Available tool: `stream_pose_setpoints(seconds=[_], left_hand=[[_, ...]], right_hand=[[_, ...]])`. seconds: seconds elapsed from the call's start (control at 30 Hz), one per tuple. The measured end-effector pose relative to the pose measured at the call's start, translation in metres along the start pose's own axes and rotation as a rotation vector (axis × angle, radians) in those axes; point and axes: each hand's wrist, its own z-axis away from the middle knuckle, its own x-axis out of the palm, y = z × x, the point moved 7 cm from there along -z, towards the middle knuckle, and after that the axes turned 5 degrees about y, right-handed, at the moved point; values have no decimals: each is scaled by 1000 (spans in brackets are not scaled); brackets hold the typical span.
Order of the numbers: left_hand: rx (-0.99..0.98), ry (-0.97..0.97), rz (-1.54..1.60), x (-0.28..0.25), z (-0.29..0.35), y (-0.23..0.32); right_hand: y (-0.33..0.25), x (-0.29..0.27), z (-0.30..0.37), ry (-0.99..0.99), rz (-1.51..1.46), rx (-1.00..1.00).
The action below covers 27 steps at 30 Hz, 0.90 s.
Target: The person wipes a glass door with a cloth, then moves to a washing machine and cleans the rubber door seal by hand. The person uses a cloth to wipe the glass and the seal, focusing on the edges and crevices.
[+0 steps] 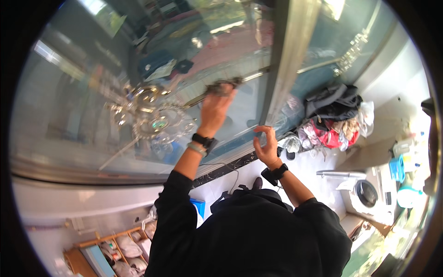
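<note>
My left hand presses a dark, crumpled cloth against the large glass pane; motion blurs the fingers. Beside the pane's metal frame, my right hand is held up with thumb and fingers curved apart and nothing between them. Its fingertips are near the frame's lower end, but whether they touch it I cannot tell. Each wrist carries a black band.
A chandelier and bedding show in or through the glass. Heaped clothes lie to the right, beyond them a front-loading washing machine. A wooden shoe shelf stands lower left. A thin cord hangs near my feet.
</note>
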Motion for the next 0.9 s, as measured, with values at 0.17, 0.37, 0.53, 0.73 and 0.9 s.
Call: stream_pose_setpoints(seconds=[0.17, 0.37, 0.53, 0.73, 0.9], left_hand=[[-62, 91, 42, -3, -37, -3], [197, -71, 173, 66, -77, 66], [229, -203, 107, 82, -36, 64], [122, -197, 240, 48, 29, 28], [48, -65, 151, 9, 46, -14]], right_hand=[[2, 4, -9, 37, -38, -8], [11, -18, -16, 127, -73, 10], [18, -30, -13, 160, -60, 46], [12, 14, -20, -7, -155, 173], [-20, 77, -39, -179, -366, 135]])
